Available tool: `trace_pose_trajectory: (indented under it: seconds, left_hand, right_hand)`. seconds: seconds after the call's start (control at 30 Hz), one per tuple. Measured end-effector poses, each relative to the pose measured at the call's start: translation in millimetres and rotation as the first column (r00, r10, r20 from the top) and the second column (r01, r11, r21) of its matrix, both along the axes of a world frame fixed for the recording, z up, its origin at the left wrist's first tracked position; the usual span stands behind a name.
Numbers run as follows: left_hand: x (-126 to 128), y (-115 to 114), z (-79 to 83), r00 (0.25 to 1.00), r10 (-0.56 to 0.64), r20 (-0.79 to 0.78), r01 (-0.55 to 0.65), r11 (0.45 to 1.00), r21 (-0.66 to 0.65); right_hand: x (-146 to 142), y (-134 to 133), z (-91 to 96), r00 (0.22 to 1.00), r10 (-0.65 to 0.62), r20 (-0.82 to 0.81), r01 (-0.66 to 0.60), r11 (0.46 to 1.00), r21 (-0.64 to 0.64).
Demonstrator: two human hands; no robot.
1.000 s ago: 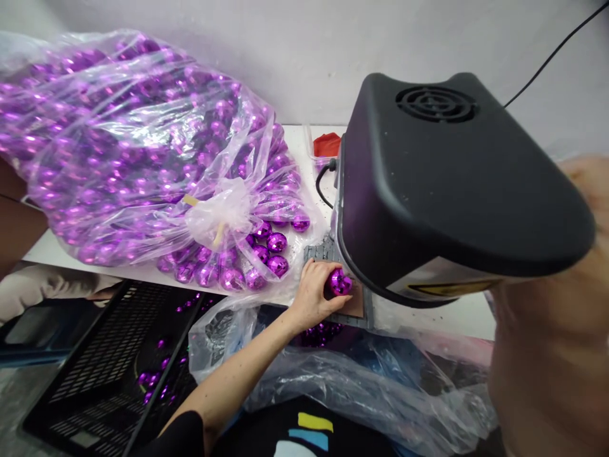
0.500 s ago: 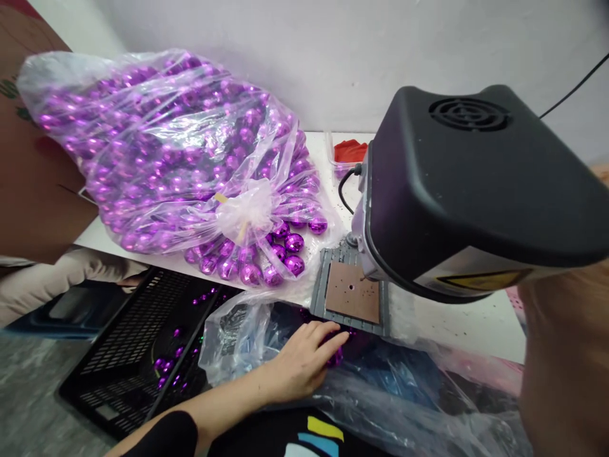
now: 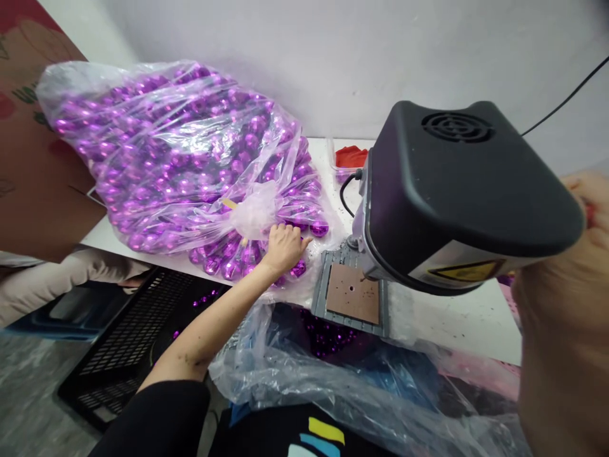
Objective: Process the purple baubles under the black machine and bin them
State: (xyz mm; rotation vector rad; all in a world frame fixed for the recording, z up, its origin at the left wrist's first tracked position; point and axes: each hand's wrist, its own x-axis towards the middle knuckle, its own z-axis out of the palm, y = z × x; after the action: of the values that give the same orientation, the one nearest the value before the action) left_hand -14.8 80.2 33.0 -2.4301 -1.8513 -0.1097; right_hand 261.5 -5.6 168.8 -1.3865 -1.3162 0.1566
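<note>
My left hand (image 3: pixel 285 246) reaches over the mouth of a clear plastic bag (image 3: pixel 257 209) packed with shiny faceted purple balls (image 3: pixel 299 269). Its fingers curl down among the balls, thumb out to the right; the fingertips are hidden. At the far right my right hand (image 3: pixel 592 203), blurred, is closed beside the black bench drill press head (image 3: pixel 476 197). A small red part shows among its fingers; the handle itself is mostly hidden. Under the head, a brown board (image 3: pixel 353 293) with a small hole lies on the grey slotted base (image 3: pixel 322 285).
Below the table edge, an open clear plastic bag (image 3: pixel 285 374) holds more purple balls. A black crate (image 3: pixel 109 355) with some purple balls stands at lower left. A cardboard box (image 3: pixel 33 171) is at the left, and a clear tub with red cloth (image 3: pixel 351 157) behind the base.
My left hand has moved up and left, from the plastic bag below the table edge to the balls at the big bag's mouth. More of my right hand shows beside the machine head.
</note>
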Motion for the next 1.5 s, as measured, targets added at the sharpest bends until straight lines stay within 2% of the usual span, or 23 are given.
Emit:
trace_pose_trajectory:
  seconds: [0.1,0.17,0.23,0.27,0.3,0.33,0.37,0.4,0.43,0.47,0.5,0.53,0.6,0.67,0.7,0.77,0.87,0.93,1.0,1.1,1.17,1.3,1.5]
  left_hand:
    - [6.3,11.3,-9.7,0.998,-0.028,-0.056,0.025,0.998,-0.063]
    - [5.1,11.8,-10.1,0.999,-0.039,-0.013,0.037,0.995,-0.087]
    - [-0.3,9.9,-3.1,0.988,-0.037,0.148,0.05,0.995,-0.084]
    - [-3.9,7.4,2.5,0.956,-0.033,0.293,0.059,0.995,-0.08]
    - [-7.5,3.5,8.6,0.878,-0.017,0.478,0.07,0.993,-0.093]
    - [-10.7,-2.5,14.5,0.74,0.019,0.673,0.098,0.986,-0.135]
    - [-13.1,-10.5,19.3,0.545,0.086,0.834,0.157,0.967,-0.203]
    - [-14.4,-20.5,22.3,0.327,0.191,0.926,0.248,0.928,-0.279]
    - [-14.3,-31.9,23.1,0.131,0.318,0.939,0.363,0.866,-0.344]
    - [-13.0,-44.1,21.5,-0.007,0.438,0.899,0.477,0.792,-0.382]
    - [-10.5,-56.2,17.8,-0.094,0.541,0.836,0.566,0.72,-0.402]
    - [-7.1,-67.4,12.5,-0.147,0.622,0.769,0.629,0.659,-0.412]
    - [1.3,-84.7,-0.2,-0.21,0.742,0.637,0.705,0.566,-0.427]
    - [9.4,-93.5,-11.4,-0.243,0.809,0.535,0.746,0.508,-0.43]
    - [12.7,-95.1,-15.6,-0.254,0.823,0.509,0.754,0.498,-0.428]
    - [17.7,-94.6,-20.7,-0.263,0.812,0.521,0.739,0.516,-0.432]
    - [22.4,-91.2,-23.3,-0.201,0.71,0.675,0.627,0.623,-0.468]
    - [25.3,-89.9,-24.4,-0.101,0.582,0.807,0.515,0.724,-0.458]
    - [29.1,-89.5,-27.1,0.031,0.43,0.902,0.428,0.81,-0.401]
    - [37.1,-88.8,-36.4,0.204,0.227,0.952,0.374,0.881,-0.29]
    - [43.8,-87.6,-45.3,0.273,0.108,0.956,0.375,0.903,-0.209]
    - [57.4,-84.6,-60.3,0.34,-0.055,0.939,0.38,0.921,-0.084]
    - [66.5,-84.0,-63.4,0.418,-0.24,0.876,0.433,0.9,0.04]
  right_hand:
    - [-0.8,0.9,2.5,0.998,0.002,-0.062,-0.001,1.0,0.01]
    - [-1.5,1.7,3.6,0.997,0.011,-0.076,-0.01,1.0,0.019]
    - [-2.1,2.5,4.1,0.996,0.013,-0.091,-0.009,0.999,0.039]
    - [-2.5,2.8,4.3,0.995,0.014,-0.096,-0.01,0.999,0.041]
    - [-2.9,3.0,4.4,0.996,0.011,-0.092,-0.007,0.999,0.043]
    - [-3.3,3.1,4.6,0.997,0.006,-0.083,-0.003,0.999,0.04]
    - [-3.7,3.1,4.8,0.997,0.002,-0.073,0.001,0.999,0.036]
    - [-4.1,3.1,5.0,0.998,0.003,-0.068,0.0,1.0,0.03]
    - [-4.4,3.1,5.1,0.997,0.005,-0.071,-0.003,1.0,0.027]
    - [-4.7,3.1,5.2,0.997,0.012,-0.079,-0.011,1.0,0.024]
    - [-4.9,3.1,5.3,0.996,0.021,-0.088,-0.019,1.0,0.021]
    - [-5.2,3.1,5.5,0.995,0.029,-0.099,-0.027,1.0,0.015]
    - [-5.6,2.8,6.0,0.993,0.027,-0.111,-0.026,1.0,0.014]
    - [-6.0,2.3,6.9,0.994,0.018,-0.106,-0.016,1.0,0.016]
    - [-6.1,1.9,7.5,0.995,0.017,-0.101,-0.016,1.0,0.014]
    - [-5.9,1.2,8.2,0.995,0.029,-0.092,-0.029,1.0,0.007]
    - [-4.6,1.2,8.0,0.995,0.046,-0.086,-0.047,0.999,-0.006]
    - [-3.5,2.0,7.1,0.996,0.049,-0.079,-0.049,0.999,0.001]
    - [-2.8,3.2,6.0,0.996,0.049,-0.081,-0.048,0.999,0.014]
    - [-2.6,4.6,4.7,0.996,0.041,-0.085,-0.039,0.999,0.027]
    - [-2.6,4.7,4.2,0.996,0.043,-0.076,-0.04,0.999,0.034]
    - [-2.3,4.1,4.8,0.997,0.044,-0.064,-0.043,0.999,0.018]
    - [-2.4,2.2,7.4,0.998,0.038,-0.05,-0.037,0.999,0.007]
